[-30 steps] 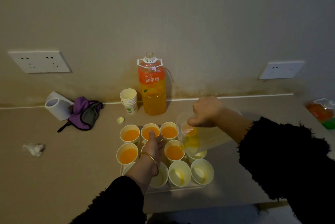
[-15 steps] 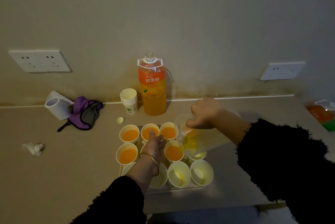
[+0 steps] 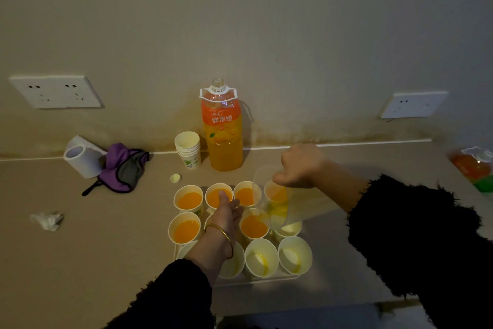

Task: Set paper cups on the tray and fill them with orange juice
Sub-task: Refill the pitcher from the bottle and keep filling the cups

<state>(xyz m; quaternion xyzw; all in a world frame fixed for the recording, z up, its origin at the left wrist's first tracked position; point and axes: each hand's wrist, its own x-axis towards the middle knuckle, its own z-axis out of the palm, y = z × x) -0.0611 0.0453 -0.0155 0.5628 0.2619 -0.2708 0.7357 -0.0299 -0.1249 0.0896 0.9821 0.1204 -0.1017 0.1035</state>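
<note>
Dim counter (image 3: 80, 262), and barely anything's moved: right hand (image 3: 301, 166) still grips the tipped pitcher (image 3: 296, 208) over the tray (image 3: 266, 278)'s middle-right cup (image 3: 289, 230), left hand (image 3: 225, 211) lies flat mid-tray, maybe touching a cup. Pour's ongoing; near row waits.

Left hand (image 3: 226, 212) reaches forward, fingers straight; right hand (image 3: 301, 166) is curled, gripping.

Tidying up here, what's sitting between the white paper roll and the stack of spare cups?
A crumpled purple-and-grey cloth lies there on the counter, per the head view.
</note>
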